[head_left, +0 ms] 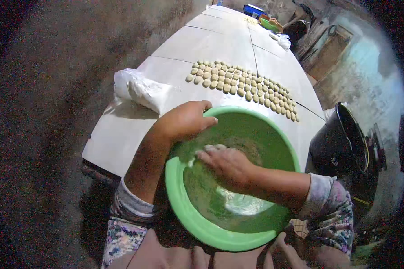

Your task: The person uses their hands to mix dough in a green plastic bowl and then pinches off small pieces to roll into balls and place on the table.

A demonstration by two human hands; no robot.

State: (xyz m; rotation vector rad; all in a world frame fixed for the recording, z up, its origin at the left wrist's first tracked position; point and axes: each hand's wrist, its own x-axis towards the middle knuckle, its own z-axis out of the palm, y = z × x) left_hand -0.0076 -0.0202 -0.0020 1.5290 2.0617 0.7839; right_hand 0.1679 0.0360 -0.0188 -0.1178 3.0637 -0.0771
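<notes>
A large green basin (177, 188) is tilted toward me at the table's near edge, over my lap. My left hand (185, 120) grips its far left rim, the thumb hooked over the inside. Inside the basin is my right hand (226, 165), its fingers curled against the left inner wall and whitened by a pale residue. A small white bit shows beside its fingertips; whether the hand holds anything else is hidden. Pale smears coat the basin's inside, and a shiny patch lies on its lower wall.
Beyond the basin, rows of small oval dough pieces (241, 84) lie on the white table (202, 40). A plastic bag of white powder (139, 89) stands on the left. To the right is a black bucket (332, 148). A blue container (253, 10) sits at the far end.
</notes>
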